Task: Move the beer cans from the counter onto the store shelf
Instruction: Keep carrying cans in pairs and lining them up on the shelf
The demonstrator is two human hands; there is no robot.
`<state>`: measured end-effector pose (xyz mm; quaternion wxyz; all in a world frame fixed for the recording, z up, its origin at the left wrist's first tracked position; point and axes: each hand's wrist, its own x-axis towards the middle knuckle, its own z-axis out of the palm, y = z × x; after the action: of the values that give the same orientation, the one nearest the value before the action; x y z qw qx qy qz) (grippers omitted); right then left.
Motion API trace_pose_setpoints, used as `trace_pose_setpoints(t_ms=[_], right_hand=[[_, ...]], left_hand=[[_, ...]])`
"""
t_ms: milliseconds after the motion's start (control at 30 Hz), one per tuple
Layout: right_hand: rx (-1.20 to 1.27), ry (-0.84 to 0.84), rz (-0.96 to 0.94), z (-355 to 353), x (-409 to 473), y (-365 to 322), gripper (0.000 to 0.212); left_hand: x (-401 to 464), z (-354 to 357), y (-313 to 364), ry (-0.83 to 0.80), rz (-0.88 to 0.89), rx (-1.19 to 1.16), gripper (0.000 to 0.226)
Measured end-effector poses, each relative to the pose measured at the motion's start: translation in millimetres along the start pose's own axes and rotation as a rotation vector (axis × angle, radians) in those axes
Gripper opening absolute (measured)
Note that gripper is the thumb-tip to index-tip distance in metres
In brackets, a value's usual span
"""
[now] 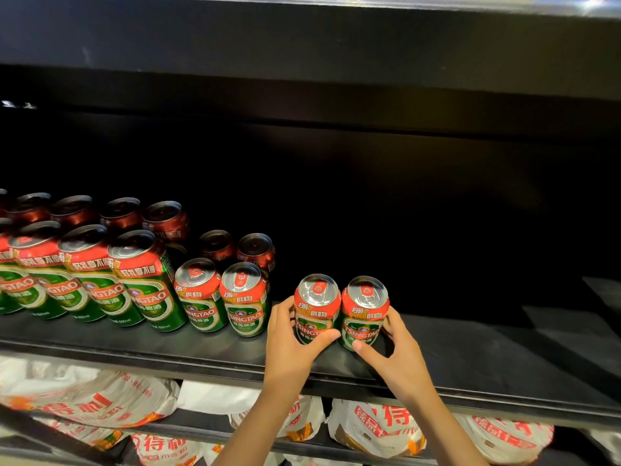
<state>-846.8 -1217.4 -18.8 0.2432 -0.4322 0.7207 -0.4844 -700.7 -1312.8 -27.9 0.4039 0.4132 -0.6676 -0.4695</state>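
Two short green and red beer cans stand upright side by side on the black store shelf (pixel 470 361). My left hand (pixel 292 344) is wrapped around the left can (pixel 316 306), thumb across its front. My right hand (pixel 396 351) grips the right can (pixel 364 309) from its right side. The two cans touch each other. To their left stand two more short cans (pixel 243 297) at the shelf front, then a row of tall cans (pixel 144 280), with dark red cans (pixel 164 218) behind them.
The shelf to the right of the held cans is bare and dark, with a deep black back. An upper shelf edge (pixel 302 42) overhangs. Below, white and red bags (pixel 373 428) fill the lower shelf.
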Motion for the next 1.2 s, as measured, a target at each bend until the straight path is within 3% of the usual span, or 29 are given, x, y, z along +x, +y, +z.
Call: trace_pose_setpoints(t_ms=[433, 900, 1100, 1200], right_hand=[[-0.004, 0.036, 0.009, 3.4, -0.2, 3.8, 0.062], [-0.019, 0.032, 0.014, 3.4, -1.1, -4.8, 0.066], [-0.024, 0.025, 0.005, 5.0, 2.4, -7.4, 0.066], [-0.028, 0.023, 0.017, 7.2, 4.3, -10.5, 0.061]], left_hand=[[3.4, 2.8, 0.2, 0.024, -0.028, 0.006, 0.072], [-11.5, -3.6, -6.6, 0.121, 0.127, 0.15, 0.062], [-13.0, 0.6, -2.4, 0.178, 0.049, 0.097, 0.073], [-13.1, 5.6, -1.1, 0.23, -0.022, 0.095, 0.067]])
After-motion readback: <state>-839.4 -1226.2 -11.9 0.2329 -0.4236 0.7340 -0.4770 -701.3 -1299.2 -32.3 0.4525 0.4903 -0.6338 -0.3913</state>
